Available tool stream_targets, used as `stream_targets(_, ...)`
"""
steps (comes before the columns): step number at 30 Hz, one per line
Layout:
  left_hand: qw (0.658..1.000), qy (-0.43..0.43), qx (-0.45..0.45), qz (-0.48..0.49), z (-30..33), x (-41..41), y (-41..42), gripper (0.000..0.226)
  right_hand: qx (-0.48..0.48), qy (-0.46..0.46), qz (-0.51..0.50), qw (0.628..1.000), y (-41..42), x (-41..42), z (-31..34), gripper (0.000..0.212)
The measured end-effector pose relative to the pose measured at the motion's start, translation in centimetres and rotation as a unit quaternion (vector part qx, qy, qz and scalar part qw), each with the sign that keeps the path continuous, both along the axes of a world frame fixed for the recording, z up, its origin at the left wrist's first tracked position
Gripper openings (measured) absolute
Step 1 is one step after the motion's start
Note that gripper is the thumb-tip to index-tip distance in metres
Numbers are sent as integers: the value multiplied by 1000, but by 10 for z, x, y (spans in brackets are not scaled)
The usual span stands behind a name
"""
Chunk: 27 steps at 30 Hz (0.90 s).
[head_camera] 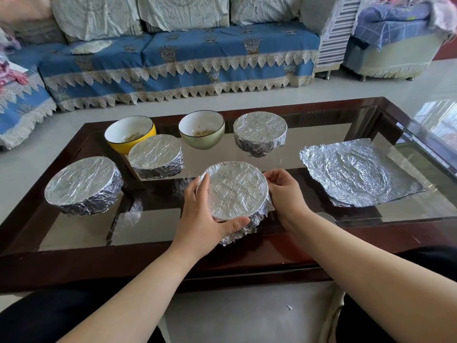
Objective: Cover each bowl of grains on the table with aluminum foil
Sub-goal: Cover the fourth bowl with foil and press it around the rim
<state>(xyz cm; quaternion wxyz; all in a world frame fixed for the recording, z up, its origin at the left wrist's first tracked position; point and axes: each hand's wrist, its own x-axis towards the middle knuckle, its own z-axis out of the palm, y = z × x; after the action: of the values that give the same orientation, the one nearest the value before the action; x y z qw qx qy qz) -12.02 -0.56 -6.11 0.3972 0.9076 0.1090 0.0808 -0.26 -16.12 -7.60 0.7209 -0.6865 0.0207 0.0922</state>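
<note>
A home living room: a long sofa [173,58] under a blue cover with lace trim runs along the far side, a covered armchair [393,38] stands far right, and a glass-topped coffee table [346,112] sits near on pale floor tiles [371,85].

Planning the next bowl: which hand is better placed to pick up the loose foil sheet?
Probably the right hand: the loose foil sheet lies on its side, while the left hand would cross the foil-wrapped bowl.

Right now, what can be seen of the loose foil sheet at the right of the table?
The loose foil sheet is silvery, heavily crinkled and roughly square with ragged edges. It lies flat on the glass table, right of the covered bowls, and an oval dent marks its middle. A second sheet seems to lie under it. Neither hand touches it.
</note>
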Motion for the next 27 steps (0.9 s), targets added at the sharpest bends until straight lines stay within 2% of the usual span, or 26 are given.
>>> stream_targets(3,1000,0,17,9,0,-2,-4,132,-30,5,22,999,-7,3,12,33)
stream_targets(5,1000,0,18,19,0,-3,-6,132,-55,-15,47,997,-10,6,20,26)
stream_targets(8,999,-20,-4,38,0,-8,-7,130,-187,-117,107,969,-14,6,26,46)
stream_targets(11,998,-25,-13,56,0,-11,-9,125,-236,-143,116,954,-13,3,26,19)
stream_targets(14,998,-24,0,66,1,-11,-9,123,-233,-133,113,957,-12,5,23,10)
stream_targets(18,985,-47,168,-15,7,-1,1,126,-239,-141,111,954,-9,6,23,9)
stream_targets(19,981,-36,185,-39,9,2,5,129,-242,-143,110,953,-9,6,22,10)
stream_targets(24,981,5,177,-79,12,11,12,134,-226,-163,76,957,-9,1,16,21)
stream_targets(27,985,12,160,-67,11,10,10,135,-163,-167,28,972,-11,-12,5,13)
